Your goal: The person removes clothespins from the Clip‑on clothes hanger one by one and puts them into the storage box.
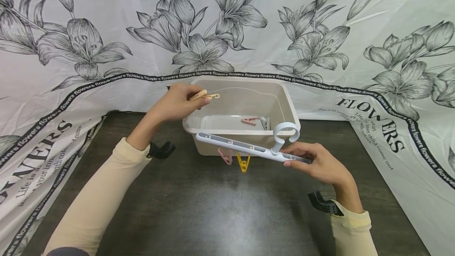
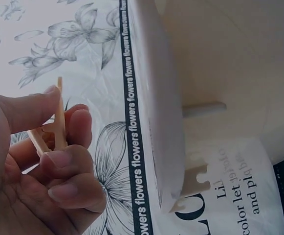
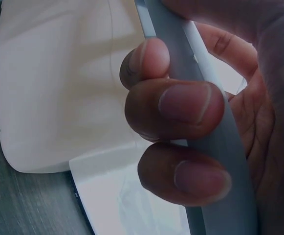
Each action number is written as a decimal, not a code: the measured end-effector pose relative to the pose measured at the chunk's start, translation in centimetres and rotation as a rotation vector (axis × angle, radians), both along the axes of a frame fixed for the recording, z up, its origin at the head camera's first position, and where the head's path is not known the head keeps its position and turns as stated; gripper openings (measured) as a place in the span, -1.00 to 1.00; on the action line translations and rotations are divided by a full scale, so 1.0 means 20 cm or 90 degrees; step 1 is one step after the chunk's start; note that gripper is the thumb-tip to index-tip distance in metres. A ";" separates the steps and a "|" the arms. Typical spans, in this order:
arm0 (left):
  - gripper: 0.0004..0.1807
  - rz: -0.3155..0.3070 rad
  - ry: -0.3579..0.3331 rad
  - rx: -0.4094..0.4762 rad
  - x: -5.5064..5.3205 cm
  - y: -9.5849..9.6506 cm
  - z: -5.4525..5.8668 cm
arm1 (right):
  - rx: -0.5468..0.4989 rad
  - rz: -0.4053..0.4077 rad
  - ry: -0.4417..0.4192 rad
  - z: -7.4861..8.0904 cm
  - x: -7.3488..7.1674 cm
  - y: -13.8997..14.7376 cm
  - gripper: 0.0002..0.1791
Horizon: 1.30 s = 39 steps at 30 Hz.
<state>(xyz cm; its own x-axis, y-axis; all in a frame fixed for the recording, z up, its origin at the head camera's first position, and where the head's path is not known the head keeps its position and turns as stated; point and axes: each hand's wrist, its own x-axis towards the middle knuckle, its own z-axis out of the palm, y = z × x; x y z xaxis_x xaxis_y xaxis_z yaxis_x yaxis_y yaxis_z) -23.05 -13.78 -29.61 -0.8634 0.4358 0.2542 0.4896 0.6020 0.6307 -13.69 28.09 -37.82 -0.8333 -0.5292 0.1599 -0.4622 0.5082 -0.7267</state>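
My left hand pinches a pale orange clothespin with a small hook, above the left rim of a beige plastic tub. In the left wrist view the thumb and curled fingers hold that clothespin. My right hand grips one end of a light blue hanger bar with a round hook, in front of the tub. From the bar hang a pink clothespin and a yellow clothespin. Curled fingers wrap the bar in the right wrist view.
Inside the tub lie a pink clothespin and a grey clothespin. The tub stands at the back of a dark wooden table, against a white flowered cloth that also covers both sides.
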 end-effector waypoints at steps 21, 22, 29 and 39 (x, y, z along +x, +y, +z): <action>-0.64 0.011 -0.005 0.018 0.01 0.02 -0.03 | 0.010 -0.005 0.004 0.01 0.00 0.00 -0.71; -0.64 0.012 -0.007 0.031 0.02 0.01 -0.04 | 0.010 -0.005 0.002 0.01 0.00 0.00 -0.71; -0.60 0.008 -0.045 0.120 0.08 0.00 -0.09 | 0.009 -0.003 0.002 0.00 0.00 0.01 -0.71; -0.65 -0.047 -0.053 0.280 0.19 -0.02 -0.17 | 0.005 -0.003 0.005 0.00 0.00 0.00 -0.70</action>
